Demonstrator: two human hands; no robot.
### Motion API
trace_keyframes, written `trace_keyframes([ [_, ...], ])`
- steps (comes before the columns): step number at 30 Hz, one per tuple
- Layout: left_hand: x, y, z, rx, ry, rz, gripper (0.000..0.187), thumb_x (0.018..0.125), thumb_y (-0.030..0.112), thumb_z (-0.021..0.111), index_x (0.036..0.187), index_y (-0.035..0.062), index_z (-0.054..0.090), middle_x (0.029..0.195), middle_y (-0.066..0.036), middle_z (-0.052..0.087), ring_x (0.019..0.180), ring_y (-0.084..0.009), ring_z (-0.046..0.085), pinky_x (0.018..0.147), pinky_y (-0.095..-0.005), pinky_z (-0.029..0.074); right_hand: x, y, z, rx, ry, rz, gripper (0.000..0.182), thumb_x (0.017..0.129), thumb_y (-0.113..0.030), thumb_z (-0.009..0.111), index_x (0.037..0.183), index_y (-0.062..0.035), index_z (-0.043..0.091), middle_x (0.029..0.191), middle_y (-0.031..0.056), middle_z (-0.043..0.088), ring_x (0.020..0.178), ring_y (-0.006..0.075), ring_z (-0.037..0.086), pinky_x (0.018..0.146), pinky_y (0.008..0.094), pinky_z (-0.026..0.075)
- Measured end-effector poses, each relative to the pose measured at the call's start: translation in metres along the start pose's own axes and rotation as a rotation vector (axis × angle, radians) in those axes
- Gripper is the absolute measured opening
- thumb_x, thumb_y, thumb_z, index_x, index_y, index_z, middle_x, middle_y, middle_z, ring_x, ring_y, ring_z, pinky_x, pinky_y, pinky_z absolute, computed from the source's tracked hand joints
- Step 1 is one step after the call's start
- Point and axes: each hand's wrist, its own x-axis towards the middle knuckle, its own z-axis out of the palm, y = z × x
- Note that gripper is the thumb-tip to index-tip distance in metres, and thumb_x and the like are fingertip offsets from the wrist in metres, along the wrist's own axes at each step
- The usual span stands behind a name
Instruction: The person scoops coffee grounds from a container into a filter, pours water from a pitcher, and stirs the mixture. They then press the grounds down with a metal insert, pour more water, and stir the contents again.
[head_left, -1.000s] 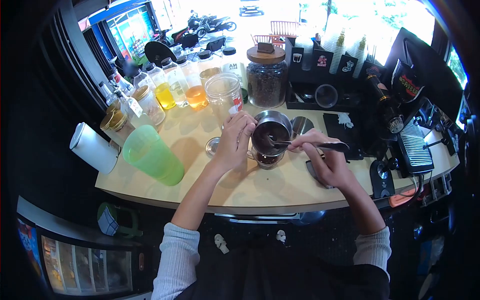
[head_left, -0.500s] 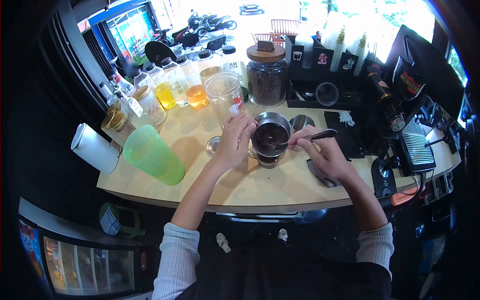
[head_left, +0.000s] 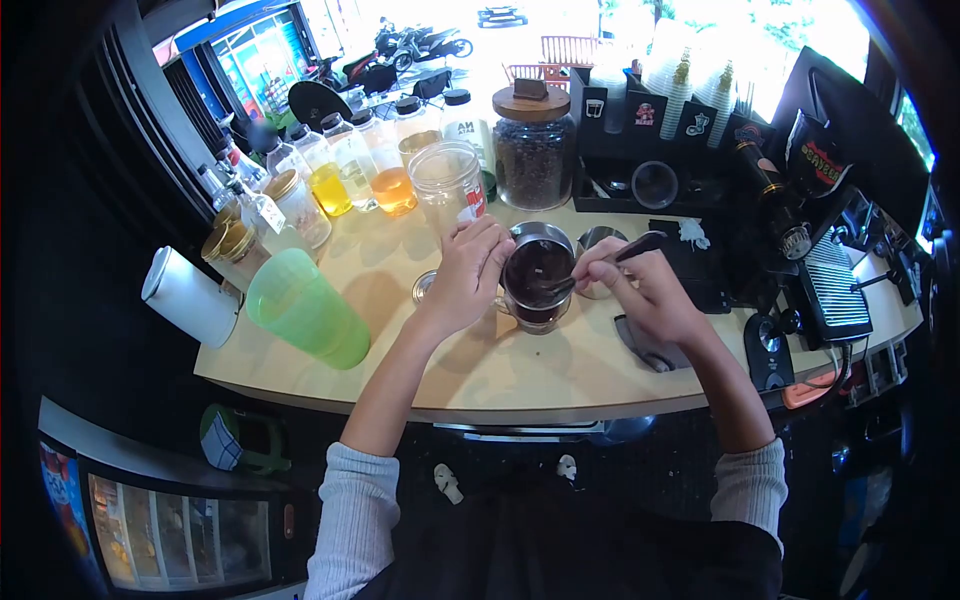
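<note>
A round vessel with a metallic rim [head_left: 540,232] holds dark liquid [head_left: 535,268] near the counter's middle. My left hand [head_left: 471,268] is closed at the vessel's left side; its fingertips are partly hidden. Dark-handled and thin, a spoon [head_left: 640,246] is pinched in my right hand [head_left: 640,290], its lower end dipping into the liquid. Just behind my left hand stands a clear jar [head_left: 446,180] with a red label. A small metal cup [head_left: 600,240] is behind my right fingers. The grey cloth [head_left: 650,348] lies under my right wrist.
Bottles with yellow [head_left: 329,190] and orange liquid [head_left: 394,192] line the back left, near a green pitcher [head_left: 308,310] and white container [head_left: 190,295]. A wooden-lidded bean jar [head_left: 535,160] stands behind. A black cup rack [head_left: 650,135] and a machine [head_left: 840,290] are at the right.
My right hand has shifted slightly, and the spoon handle is now tilted more steeply in the liquid. My left hand has barely moved.
</note>
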Motion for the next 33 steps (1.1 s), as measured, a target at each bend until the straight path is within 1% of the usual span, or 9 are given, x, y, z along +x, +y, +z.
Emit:
trace_keyframes([
  [2,-0.001,-0.003,0.001,-0.012,0.0,-0.034,0.017,0.095,0.013,0.045,0.085,0.0018,0.052,0.081,-0.01,0.05,0.083,-0.0273,0.052,0.091,-0.0378,0.033,-0.003,-0.004,0.003,0.31,0.171,0.107,0.023,0.097,-0.012,0.046,0.092,0.0026,0.062,0.086,0.0084,0.065,0.082,0.0162,0.059,0.076,0.0301,0.046],
  [5,-0.006,-0.011,0.008,-0.093,0.005,-0.097,0.021,0.096,0.015,0.046,0.084,-0.0008,0.053,0.08,-0.012,0.05,0.08,-0.0296,0.051,0.083,-0.0382,0.037,-0.01,-0.002,0.01,0.394,0.299,0.128,0.023,0.099,-0.014,0.046,0.095,0.0016,0.062,0.088,0.0067,0.066,0.083,0.0117,0.058,0.077,0.0271,0.046],
  [7,-0.01,-0.013,0.013,-0.157,0.002,-0.231,0.027,0.098,0.02,0.045,0.086,-0.0026,0.052,0.077,-0.012,0.051,0.074,-0.0245,0.052,0.071,-0.0331,0.041,-0.013,0.002,0.015,0.399,0.323,0.124,0.022,0.099,-0.014,0.046,0.096,0.001,0.061,0.089,0.0069,0.066,0.084,0.0109,0.058,0.076,0.0268,0.046],
  [10,-0.013,-0.021,0.019,-0.129,-0.014,-0.219,0.029,0.099,0.021,0.045,0.085,-0.0035,0.053,0.076,-0.011,0.049,0.073,-0.0215,0.049,0.069,-0.032,0.04,-0.014,0.008,0.02,0.393,0.365,0.12,0.019,0.098,-0.014,0.049,0.098,0.0004,0.061,0.089,0.0068,0.066,0.083,0.01,0.058,0.076,0.0264,0.046],
  [13,-0.013,-0.028,0.025,-0.191,-0.044,-0.267,0.03,0.097,0.019,0.046,0.082,-0.0056,0.054,0.076,-0.017,0.05,0.075,-0.0301,0.052,0.07,-0.038,0.041,-0.013,0.01,0.025,0.379,0.391,0.142,0.016,0.096,-0.013,0.054,0.098,0.0,0.062,0.087,0.0058,0.067,0.081,0.0102,0.06,0.073,0.0263,0.047],
  [26,-0.021,-0.04,0.024,-0.169,-0.072,-0.331,0.023,0.093,0.017,0.05,0.088,-0.0042,0.057,0.082,-0.016,0.055,0.078,-0.0282,0.055,0.072,-0.0368,0.044,-0.001,0.001,0.031,0.169,0.324,0.227,0.01,0.086,-0.009,0.065,0.093,-0.0012,0.066,0.082,0.0078,0.067,0.071,0.0132,0.061,0.065,0.0269,0.047],
  [29,-0.014,-0.018,0.015,-0.121,0.116,-0.268,0.02,0.09,0.018,0.056,0.094,-0.0012,0.058,0.081,-0.014,0.057,0.079,-0.0271,0.058,0.074,-0.0364,0.045,0.002,-0.002,0.03,0.101,0.317,0.19,0.01,0.086,-0.009,0.065,0.091,-0.001,0.065,0.083,0.0097,0.065,0.072,0.0184,0.061,0.066,0.0285,0.047],
  [31,-0.005,0.014,-0.001,-0.095,-0.075,-0.186,0.022,0.085,0.018,0.061,0.099,0.0022,0.059,0.079,-0.011,0.059,0.079,-0.0262,0.06,0.078,-0.0369,0.046,0.005,-0.003,0.031,0.061,0.301,0.169,0.01,0.086,-0.01,0.065,0.09,-0.0011,0.065,0.083,0.0105,0.065,0.073,0.0209,0.061,0.066,0.0295,0.047],
  [33,-0.003,0.029,0.0,0.033,-0.092,-0.066,0.022,0.082,0.017,0.064,0.099,0.0035,0.059,0.079,-0.01,0.06,0.079,-0.0262,0.061,0.08,-0.0371,0.045,0.009,-0.002,0.035,0.021,0.284,0.148,0.011,0.085,-0.011,0.065,0.09,-0.0013,0.064,0.083,0.0112,0.064,0.073,0.0234,0.062,0.067,0.0305,0.047],
])
